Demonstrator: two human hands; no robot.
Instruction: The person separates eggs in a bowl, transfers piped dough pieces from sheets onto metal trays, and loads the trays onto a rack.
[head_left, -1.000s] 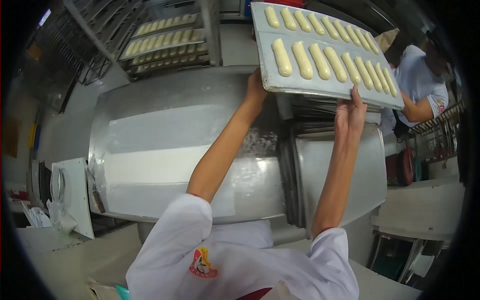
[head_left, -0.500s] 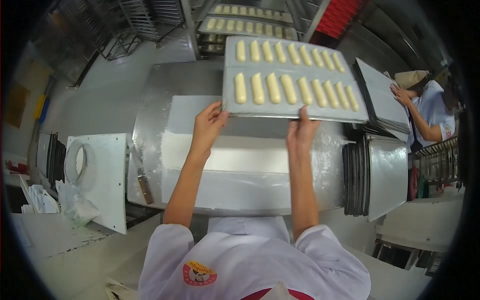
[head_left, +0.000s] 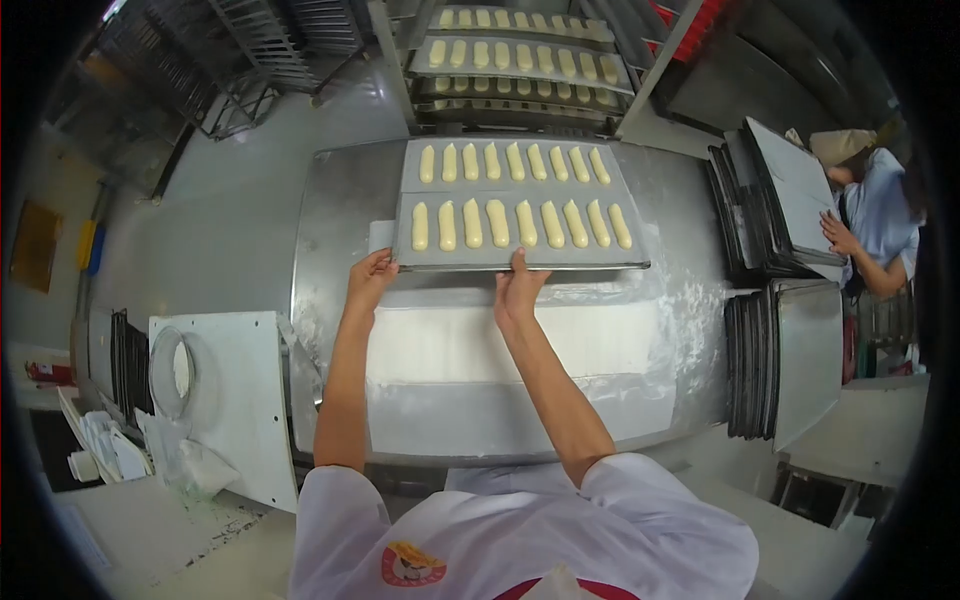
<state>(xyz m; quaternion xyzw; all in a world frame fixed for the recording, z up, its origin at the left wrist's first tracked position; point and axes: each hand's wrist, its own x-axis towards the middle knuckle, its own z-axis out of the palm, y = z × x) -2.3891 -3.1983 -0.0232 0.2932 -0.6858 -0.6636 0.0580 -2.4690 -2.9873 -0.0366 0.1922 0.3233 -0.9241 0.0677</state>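
Note:
A flat baking tray [head_left: 510,197] lined with pale paper is held over the far part of the metal table. Two rows of piped batter fingers [head_left: 472,222] lie on it, pale yellow and evenly spaced. My left hand [head_left: 371,277] grips the tray's near left corner. Under the near edge, around its middle, my right hand [head_left: 519,287] supports the tray with the thumb on top; its other fingers are partly hidden. Below the tray, a long white powdery strip [head_left: 520,342] lies on a paper sheet [head_left: 520,412] on the metal table [head_left: 335,190].
Beyond the table stands a rack [head_left: 393,62] with several trays of similar batter. At right are stacked trays [head_left: 790,200] and upright trays [head_left: 750,365]. A co-worker's hand [head_left: 840,235] touches the upper stack. A white board [head_left: 235,400] and ring-shaped sieve [head_left: 172,372] are at left.
The tray has moved left, away from the tray stack on the right, and now faces the rack. Both my hands moved with it, and my view has shifted.

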